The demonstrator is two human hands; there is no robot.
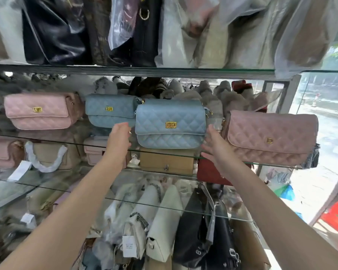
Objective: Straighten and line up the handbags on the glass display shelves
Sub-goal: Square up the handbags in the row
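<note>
My left hand [119,140] and right hand [215,148], fingers spread, flank blue bag [170,123] at glass shelf [265,163] front edge, gripping nothing. Next: clasp sides, slide back level with smaller blue bag [110,110].

Bright daylight from the right, soft overall blur, wide-angle bending at edges.

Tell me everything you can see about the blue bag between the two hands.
The blue bag is a quilted flap bag, apparently soft leather, with a gold clasp at its centre. It stands upright and closed on the glass shelf, forward of a second blue bag. The left hand and right hand flank it, open; contact is unclear.
</note>
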